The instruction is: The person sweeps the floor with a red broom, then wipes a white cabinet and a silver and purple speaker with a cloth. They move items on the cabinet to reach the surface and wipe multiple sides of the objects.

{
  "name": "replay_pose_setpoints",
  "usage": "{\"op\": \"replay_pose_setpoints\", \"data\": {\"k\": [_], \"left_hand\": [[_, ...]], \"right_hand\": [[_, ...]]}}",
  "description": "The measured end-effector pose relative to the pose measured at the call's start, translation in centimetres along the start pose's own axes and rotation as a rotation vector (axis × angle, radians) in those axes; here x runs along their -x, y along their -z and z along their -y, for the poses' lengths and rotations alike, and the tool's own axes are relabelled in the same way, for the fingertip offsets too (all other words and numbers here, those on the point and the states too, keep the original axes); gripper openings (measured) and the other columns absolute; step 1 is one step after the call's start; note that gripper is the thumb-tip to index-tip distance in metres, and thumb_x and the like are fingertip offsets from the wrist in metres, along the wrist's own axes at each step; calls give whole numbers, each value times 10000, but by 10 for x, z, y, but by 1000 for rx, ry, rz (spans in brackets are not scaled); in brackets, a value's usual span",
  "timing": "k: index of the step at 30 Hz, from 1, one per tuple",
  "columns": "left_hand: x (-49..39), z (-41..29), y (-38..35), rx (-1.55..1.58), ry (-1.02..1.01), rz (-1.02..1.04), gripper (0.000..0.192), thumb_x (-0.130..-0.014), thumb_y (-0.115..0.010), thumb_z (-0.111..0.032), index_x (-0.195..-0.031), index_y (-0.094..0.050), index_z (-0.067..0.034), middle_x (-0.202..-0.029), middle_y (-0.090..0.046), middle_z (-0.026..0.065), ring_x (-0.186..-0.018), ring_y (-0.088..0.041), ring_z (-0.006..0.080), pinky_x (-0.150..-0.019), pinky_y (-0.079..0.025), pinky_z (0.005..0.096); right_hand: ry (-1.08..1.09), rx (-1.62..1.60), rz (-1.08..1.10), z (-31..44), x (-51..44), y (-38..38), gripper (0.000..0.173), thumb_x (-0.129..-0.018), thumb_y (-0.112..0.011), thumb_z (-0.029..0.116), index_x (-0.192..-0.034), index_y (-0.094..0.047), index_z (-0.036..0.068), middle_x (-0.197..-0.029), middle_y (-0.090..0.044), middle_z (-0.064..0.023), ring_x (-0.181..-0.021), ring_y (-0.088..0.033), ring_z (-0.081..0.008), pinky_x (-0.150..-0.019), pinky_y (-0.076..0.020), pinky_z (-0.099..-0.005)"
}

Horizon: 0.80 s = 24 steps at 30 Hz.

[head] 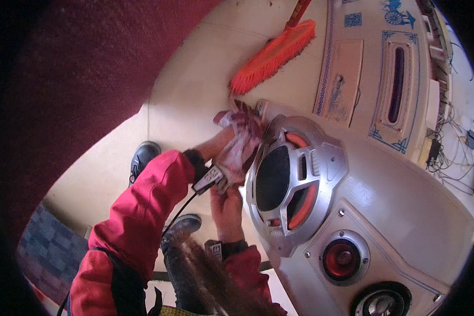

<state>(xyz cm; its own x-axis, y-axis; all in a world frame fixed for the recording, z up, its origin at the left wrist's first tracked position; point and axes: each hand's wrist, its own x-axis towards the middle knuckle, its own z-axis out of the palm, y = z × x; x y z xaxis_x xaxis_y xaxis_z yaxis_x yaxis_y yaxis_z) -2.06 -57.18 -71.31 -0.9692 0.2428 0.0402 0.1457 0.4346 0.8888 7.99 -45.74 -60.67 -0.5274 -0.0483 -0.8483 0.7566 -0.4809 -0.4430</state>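
Note:
A crumpled pinkish cloth (239, 152) lies between my hands, against the side of a large loudspeaker cabinet (383, 185). My left hand (243, 122) is mostly covered by the cloth's upper part, beside the silver speaker surround (326, 166), so its fingers are hard to make out. Lower down, my right hand (227, 205) has its fingertips at the cloth's bottom end. Both wrists carry dark bands with small printed tags; a black cable runs from the left one (209, 179). Below the surround, the cabinet has a red-centred driver (341, 258) and another round driver (381, 304).
An orange-red broom head (274, 55) rests on the pale floor above my hands. A beige panel with blue ornament (407, 87) stands at the upper right, with tangled cables (452, 158) beyond. Dark red fabric (91, 71) fills the upper left; a blue checked mat (51, 245) lies below it.

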Motion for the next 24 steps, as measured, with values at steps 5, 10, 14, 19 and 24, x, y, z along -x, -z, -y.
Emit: {"op": "replay_pose_setpoints", "data": {"k": [5, 10, 14, 19, 24], "left_hand": [[-34, 41, -50, 283, 57, -297, 317, -925, -478, -203, -1195, -551, -53, -1196, -578, 98, -1143, -506, 232, -1047, -361, 403], [-5, 33, -118, 211, 232, -51, 255, -960, -492, -165, -1185, -563, -68, -1172, -584, 42, -1055, -526, 179, -978, -415, 320], [64, -16, -163, 1276, 495, -372, 291, -953, -507, -162, -1233, -542, -89, -1188, -582, 38, -1072, -535, 189, -969, -430, 350], [123, -91, -201, 1653, 752, -610, 249, -985, -459, -236, -1179, -569, -127, -991, -634, 13, -789, -610, 152, -683, -525, 286], [161, -144, -201, 2373, 1025, -479, 176, -969, -487, -201, -1100, -580, -130, -856, -608, -20, -699, -602, 116, -590, -528, 265]], "right_hand": [[348, 258, 153, 11, -54, 10, 264, -941, -519, 134, -1196, -521, 65, -1172, -574, -58, -1071, -562, -173, -915, -479, -303], [39, -198, 6, -21, -46, 52, 253, -954, -504, 227, -1155, -537, 76, -1085, -593, -51, -1011, -589, -189, -865, -522, -347], [-27, -27, -92, -51, 6, 104, 259, -939, -525, 266, -1096, -570, 65, -1006, -620, -50, -922, -622, -204, -797, -540, -357], [-132, -6, -382, -90, 72, 171, 314, -906, -565, 162, -1168, -529, -6, -1093, -602, -105, -963, -626, -254, -846, -539, -395], [-45, 303, -208, -89, 118, 220, 272, -922, -518, 104, -1166, -527, -13, -1092, -613, -108, -958, -635, -235, -838, -542, -368]]}}
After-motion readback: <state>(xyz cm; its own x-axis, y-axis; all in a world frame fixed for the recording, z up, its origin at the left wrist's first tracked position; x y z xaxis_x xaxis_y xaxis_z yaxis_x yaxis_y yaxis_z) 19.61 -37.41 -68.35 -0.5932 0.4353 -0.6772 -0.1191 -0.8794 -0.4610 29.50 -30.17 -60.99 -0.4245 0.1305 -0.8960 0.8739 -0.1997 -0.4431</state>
